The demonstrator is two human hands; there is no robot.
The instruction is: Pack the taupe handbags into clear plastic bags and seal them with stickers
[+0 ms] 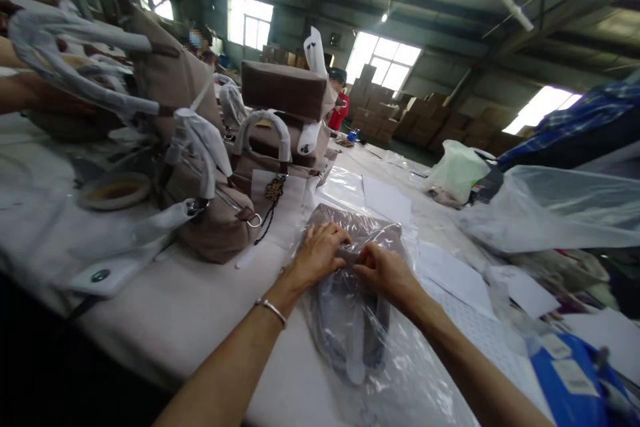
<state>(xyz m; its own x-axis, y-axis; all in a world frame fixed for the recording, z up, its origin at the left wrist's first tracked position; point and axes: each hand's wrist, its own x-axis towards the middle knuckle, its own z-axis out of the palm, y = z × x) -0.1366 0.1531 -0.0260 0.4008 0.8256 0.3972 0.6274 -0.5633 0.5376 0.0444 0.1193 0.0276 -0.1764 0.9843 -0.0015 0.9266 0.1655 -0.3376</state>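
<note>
A taupe handbag (363, 223) lies flat inside a clear plastic bag (415, 360), its wrapped handles (323, 320) towards me. My left hand (320, 255) is on the upper left of the plastic, fingers bent and gathering the film. Close beside it, my right hand (387, 273) pinches the plastic between thumb and curled fingers. Both hands are over the middle of the handbag, a small gap between them. To the left stands another taupe handbag (210, 220), with wrapped handles and a metal ring. A dark beaded charm (274, 190) hangs from a handbag behind it.
More taupe handbags (285, 90) are stacked at the back left. A tape roll (116, 190) lies on the white-covered table (200, 327). Paper sheets (455, 280) and a blue packet (570, 380) lie at right. Another person's arm (30, 90) reaches in at far left.
</note>
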